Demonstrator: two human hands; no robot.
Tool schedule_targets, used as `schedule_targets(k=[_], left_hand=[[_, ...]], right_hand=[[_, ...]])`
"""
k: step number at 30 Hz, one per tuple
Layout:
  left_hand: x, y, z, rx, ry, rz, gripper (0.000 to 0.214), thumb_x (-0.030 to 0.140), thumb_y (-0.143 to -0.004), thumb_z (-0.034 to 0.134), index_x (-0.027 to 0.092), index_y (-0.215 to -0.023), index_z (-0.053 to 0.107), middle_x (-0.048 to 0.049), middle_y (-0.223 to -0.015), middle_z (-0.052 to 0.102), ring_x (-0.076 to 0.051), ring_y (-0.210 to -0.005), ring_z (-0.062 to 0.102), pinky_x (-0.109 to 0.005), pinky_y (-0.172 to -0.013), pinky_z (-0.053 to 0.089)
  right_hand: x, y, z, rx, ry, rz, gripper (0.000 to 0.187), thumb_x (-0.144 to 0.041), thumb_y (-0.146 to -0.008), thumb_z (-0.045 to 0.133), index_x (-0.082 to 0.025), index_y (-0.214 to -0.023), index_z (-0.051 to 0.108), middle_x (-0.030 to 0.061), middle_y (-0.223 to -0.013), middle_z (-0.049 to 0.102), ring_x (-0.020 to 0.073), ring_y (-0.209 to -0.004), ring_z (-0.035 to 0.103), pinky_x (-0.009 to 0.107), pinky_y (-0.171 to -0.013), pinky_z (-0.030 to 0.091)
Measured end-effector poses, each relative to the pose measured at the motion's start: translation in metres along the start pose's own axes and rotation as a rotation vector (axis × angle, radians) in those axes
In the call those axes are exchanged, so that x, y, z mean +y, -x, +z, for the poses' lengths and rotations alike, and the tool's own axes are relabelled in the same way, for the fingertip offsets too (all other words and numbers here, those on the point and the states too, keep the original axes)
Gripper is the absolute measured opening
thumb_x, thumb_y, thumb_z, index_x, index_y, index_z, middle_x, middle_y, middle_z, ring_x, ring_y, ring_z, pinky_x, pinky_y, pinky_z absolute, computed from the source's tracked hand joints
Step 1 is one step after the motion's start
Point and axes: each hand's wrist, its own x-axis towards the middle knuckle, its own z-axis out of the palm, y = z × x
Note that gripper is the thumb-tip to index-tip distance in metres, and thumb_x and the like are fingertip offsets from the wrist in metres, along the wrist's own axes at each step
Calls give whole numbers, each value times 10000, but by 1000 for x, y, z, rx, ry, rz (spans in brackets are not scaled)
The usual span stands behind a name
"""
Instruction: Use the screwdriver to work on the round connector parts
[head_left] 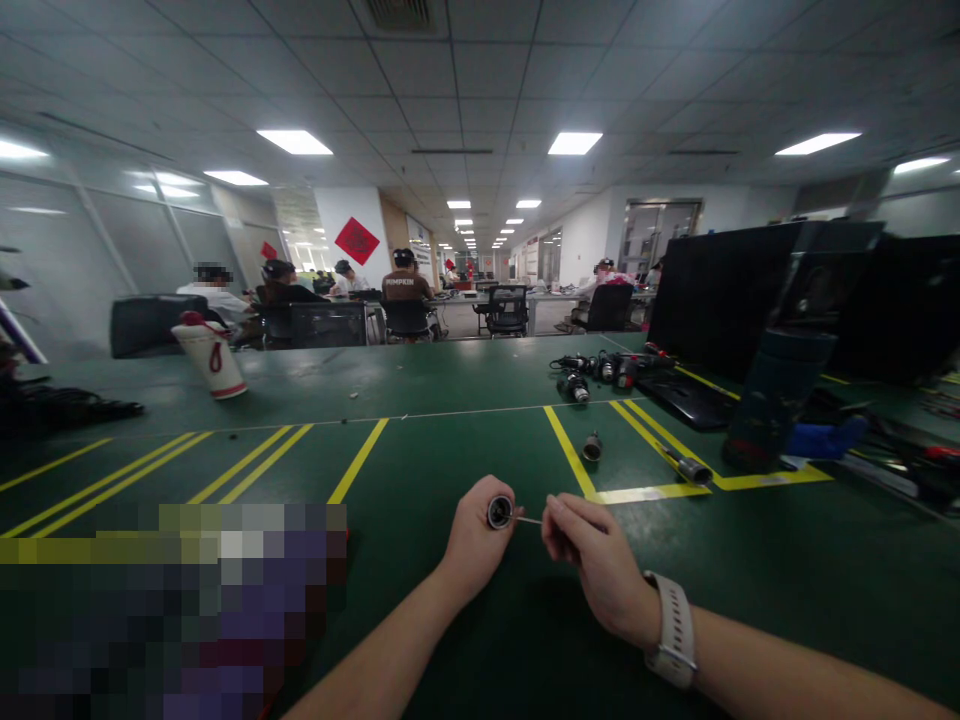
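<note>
Where the left hand (478,530) curls: round a dark cylinder (498,513) — above the desk (450,450), open end showing.
Right hand (596,560): pinching a thin rod (529,520) — its far end at the left hand.

Big open-plan office, pale grid ceiling (491,95) with an air vent (397,14) and bright rectangular light panels (294,143) shrinking off into the distance. Beyond the left edge of the green table (450,372) it's all grey glass-looking partition (56,250). Straight past the far edge you get black office chairs (508,308) on a light floor (456,320), plus a white wall (327,215) with a red diamond decoration (357,241). Over the far right corner there's a metal-framed glass door or window (664,228), can't tell which.
</note>
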Motion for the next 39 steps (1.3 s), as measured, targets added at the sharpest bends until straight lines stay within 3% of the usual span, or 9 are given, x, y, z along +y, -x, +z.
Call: schedule_targets(k=[23, 39], left_hand=[[0, -1, -1, 19, -16, 28, 144, 151, -688, 587, 197, -590, 492, 37, -621, 473, -136, -595, 468, -236, -556, 370], [1, -1, -1, -1, 63, -12, 164, 150, -689, 602, 192, -599, 472, 47, -611, 457, -117, -566, 439, -222, -530, 365]], right_hand=[[-1, 1, 2, 14, -109, 98, 386, -461, -799, 569, -167, -552, 528, -37, -492, 443, 99, -488, 373, 233, -472, 256], [-1, 1, 1, -5, -62, 50, 364, -422, -836, 546, -170, -574, 550, -34, -515, 460, 107, -511, 396, 239, -492, 282]])
